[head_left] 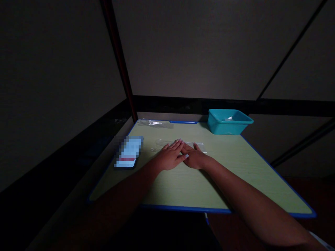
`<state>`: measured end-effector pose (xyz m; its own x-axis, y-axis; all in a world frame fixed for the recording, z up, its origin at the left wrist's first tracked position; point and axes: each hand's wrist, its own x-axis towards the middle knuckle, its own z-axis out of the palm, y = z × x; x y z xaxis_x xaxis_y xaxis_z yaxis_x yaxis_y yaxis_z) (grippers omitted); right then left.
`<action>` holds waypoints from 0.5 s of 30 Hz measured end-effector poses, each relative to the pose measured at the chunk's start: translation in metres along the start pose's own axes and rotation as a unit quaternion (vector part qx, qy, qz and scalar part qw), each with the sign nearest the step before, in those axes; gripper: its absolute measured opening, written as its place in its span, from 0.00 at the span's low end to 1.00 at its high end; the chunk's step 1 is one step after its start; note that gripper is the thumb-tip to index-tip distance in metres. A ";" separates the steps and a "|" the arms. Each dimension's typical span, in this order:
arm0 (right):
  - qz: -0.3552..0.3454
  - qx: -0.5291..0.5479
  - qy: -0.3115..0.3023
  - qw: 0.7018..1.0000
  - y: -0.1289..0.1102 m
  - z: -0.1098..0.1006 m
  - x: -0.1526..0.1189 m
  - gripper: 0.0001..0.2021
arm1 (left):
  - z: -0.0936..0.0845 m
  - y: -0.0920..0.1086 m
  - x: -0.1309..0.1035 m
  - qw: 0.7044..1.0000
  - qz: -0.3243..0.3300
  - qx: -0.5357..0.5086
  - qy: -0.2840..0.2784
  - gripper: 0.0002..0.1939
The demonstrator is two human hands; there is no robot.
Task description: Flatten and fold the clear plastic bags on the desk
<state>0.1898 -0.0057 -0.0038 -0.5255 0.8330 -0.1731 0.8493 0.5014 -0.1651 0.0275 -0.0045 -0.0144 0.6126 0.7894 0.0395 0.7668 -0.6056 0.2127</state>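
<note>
Head view shows a clear plastic bag [161,143], probably feather-light, limp and slippery, best pinched at its right edge. It looks glossy, see-through and wrinkled, lying on the desk [180,191] partly under the flattened left hand [171,157] and right hand [195,157], fingers overlapping, neither visibly pinching anything.
</note>
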 end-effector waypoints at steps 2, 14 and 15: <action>0.005 -0.004 0.001 1.000 -0.001 -0.001 -0.001 0.31 | 0.000 -0.004 0.000 0.999 -0.030 0.015 -0.002 0.34; 0.002 0.002 0.002 1.000 0.000 -0.002 -0.002 0.31 | 0.000 -0.025 -0.003 0.970 -0.236 0.060 0.011 0.41; 0.002 0.004 0.002 1.000 -0.001 -0.003 -0.002 0.31 | 0.000 -0.025 -0.003 0.966 -0.251 0.066 0.012 0.41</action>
<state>0.1906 -0.0073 -0.0008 -0.5213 0.8364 -0.1694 0.8513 0.4957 -0.1720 0.0064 0.0085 -0.0202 0.1535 0.9881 -0.0128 0.9847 -0.1519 0.0851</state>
